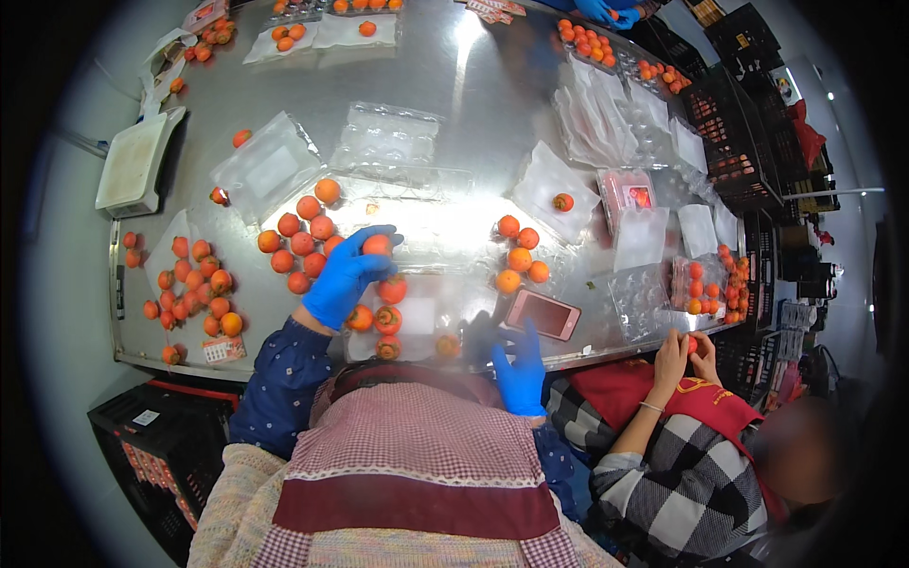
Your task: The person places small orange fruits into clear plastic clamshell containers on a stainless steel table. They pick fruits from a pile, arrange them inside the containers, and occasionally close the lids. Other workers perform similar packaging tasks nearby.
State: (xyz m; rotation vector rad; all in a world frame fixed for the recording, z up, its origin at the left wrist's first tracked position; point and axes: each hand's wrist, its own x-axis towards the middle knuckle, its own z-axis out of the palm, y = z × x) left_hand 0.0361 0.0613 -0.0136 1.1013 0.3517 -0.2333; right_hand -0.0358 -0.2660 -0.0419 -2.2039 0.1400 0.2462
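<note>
My left hand [349,273], in a blue glove, holds an orange persimmon [377,245] above the metal table. Just below it, several persimmons [388,320] sit on a clear plastic tray [363,348] with a white liner, near the table's front edge. To the left of the hand lies a loose group of persimmons [302,243]. My right hand [520,369], also gloved in blue, has its fingers apart and nothing in it. It is at the table's front edge, beside a smartphone [545,314] lying on the metal. Another small group of persimmons [520,259] rests beyond the phone.
A white scale [140,162] stands at the left, near more persimmons [194,277]. Empty clear trays [389,135] lie farther back. White liners [593,113] and black crates [731,142] are at the right. A co-worker's hands [671,366] hold a fruit at the right front edge.
</note>
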